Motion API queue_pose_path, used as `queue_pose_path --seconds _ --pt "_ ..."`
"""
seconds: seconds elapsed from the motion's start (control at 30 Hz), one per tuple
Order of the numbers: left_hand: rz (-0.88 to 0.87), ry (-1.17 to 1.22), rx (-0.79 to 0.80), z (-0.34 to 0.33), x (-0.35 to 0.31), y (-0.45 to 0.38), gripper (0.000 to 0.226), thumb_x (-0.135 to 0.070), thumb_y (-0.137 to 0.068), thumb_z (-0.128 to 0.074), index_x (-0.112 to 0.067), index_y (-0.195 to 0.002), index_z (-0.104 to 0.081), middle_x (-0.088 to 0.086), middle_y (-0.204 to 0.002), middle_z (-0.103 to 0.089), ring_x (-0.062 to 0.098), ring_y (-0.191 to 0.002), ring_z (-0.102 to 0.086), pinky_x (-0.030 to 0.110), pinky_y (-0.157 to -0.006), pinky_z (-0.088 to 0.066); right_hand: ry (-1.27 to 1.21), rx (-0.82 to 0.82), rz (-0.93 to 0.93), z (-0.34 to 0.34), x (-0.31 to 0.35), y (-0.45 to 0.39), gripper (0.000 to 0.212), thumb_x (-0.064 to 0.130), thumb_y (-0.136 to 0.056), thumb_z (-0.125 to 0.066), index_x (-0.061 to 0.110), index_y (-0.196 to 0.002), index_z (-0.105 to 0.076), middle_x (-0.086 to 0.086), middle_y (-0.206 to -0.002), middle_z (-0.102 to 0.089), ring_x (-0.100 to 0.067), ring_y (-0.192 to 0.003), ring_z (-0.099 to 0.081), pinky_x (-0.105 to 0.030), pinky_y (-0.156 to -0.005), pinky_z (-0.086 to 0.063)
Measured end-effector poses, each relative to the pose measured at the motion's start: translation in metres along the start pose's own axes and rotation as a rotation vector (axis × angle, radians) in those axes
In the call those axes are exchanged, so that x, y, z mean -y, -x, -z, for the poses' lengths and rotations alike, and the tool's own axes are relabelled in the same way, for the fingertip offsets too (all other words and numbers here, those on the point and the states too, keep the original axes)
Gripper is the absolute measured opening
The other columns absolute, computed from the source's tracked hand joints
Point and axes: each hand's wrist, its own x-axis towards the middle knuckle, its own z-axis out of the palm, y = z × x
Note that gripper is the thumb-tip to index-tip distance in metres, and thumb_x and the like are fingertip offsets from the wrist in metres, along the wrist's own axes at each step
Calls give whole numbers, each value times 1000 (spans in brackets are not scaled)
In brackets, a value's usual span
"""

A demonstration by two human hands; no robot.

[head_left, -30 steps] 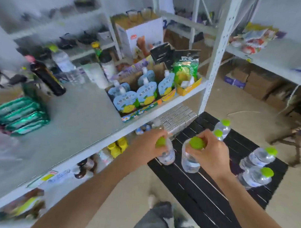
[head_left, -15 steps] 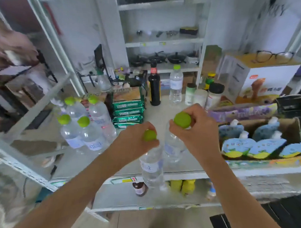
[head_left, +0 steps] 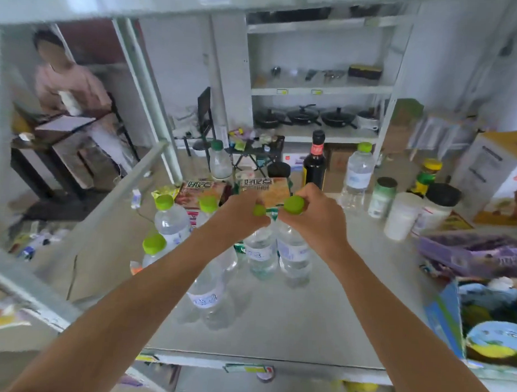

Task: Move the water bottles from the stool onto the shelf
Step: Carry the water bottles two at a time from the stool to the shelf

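Two bottles (head_left: 278, 252): moved over shelf (head_left: 291, 323) since earlier. Left grip (head_left: 239, 215), right grip (head_left: 312, 218): each holding a cap. Lower upright; release beside the standing row.

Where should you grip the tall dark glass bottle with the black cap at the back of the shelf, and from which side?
Grip the dark glass bottle at its narrow neck below the cap, from above and the front. It stands upright, and neighbours crowd its lower body.
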Motion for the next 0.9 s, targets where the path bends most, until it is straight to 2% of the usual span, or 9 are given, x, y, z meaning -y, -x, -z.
queue_pose_path --seconds 0.13,0.27,0.43,0.53,0.6,0.67,0.77,0.83,0.9 --pt "0 -75 54 -2 9 -16 27 -17 -82 -60 -3 -105 -56 -2 -73 -50 2 -53 -40 11 -36 -35 36 74 -7 -22 -14 -16 28 37 -69 -68 22 -86 -51 14 -59 -48 -17 -66 -54 -21 -46 -31" --pt "-25 -146 85 7 12 -29 31 -22 -86 -58 -8 -114 -52 0 -87 -44 6 -59 -41 15 -45 -29 14 115 -46 -33 -23 -28 35 37 -74 -67 17 -99 -53 5 -78 -59 -18 -75 -59 -29 -60 -42" --pt "-94 -203 102 2 8 -34 32 -18 -91 -51 -9 -122 -47 -11 -71 -41 -2 -55 -37 12 -41 -30 -1 90 -82 -31 -31 -31 42 45 -78 -64 17 -107 -52 7 -83 -55 -16 -75 -55 -24 -61 -35" --pt "-65 -239 54 -3 4 -29 38 -17 -94 -46 -11 -131 -39 1 -78 -42 2 -53 -39 12 -44 -24 5 161 -70 -31 -31 -28 49 47 -80 -63 16 -114 -49 1 -105 -59 -16 -85 -56 -28 -69 -39" --pt "-48 -311 35 -4 -1 -20 42 -18 -94 -46 -10 -133 -35 4 -72 -43 13 -59 -52 14 -47 -28 21 187 -64 -30 -31 -21 55 45 -80 -63 14 -122 -45 -5 -115 -57 -18 -89 -56 -32 -73 -44" --pt "-48 -430 13 -3 -9 -9 48 -21 -93 -47 -10 -137 -29 17 -88 -57 30 -76 -60 24 -56 -36 29 187 -91 -27 -35 -8 62 44 -80 -63 13 -127 -39 -5 -113 -56 -21 -95 -59 -34 -73 -45" --pt "-109 -428 -53 -4 -35 1 49 -27 -92 -47 -11 -135 -29 22 -113 -58 34 -96 -59 38 -74 -47 4 128 -181 -18 -48 20 60 43 -81 -63 14 -127 -38 -2 -103 -57 -21 -96 -60 -31 -74 -43" --pt "-241 -323 -5 -15 -63 5 44 -31 -91 -47 -13 -130 -36 14 -97 -60 31 -93 -58 41 -82 -47 -31 62 -271 -5 -59 40 55 41 -82 -62 15 -125 -41 3 -99 -56 -18 -96 -60 -27 -76 -40" --pt "-369 -200 89 -37 -94 11 36 -31 -91 -49 -15 -123 -44 6 -83 -56 26 -81 -55 40 -79 -47 -50 -5 -355 14 -71 56 48 39 -82 -62 16 -121 -43 8 -92 -51 -17 -95 -60 -25 -75 -37"
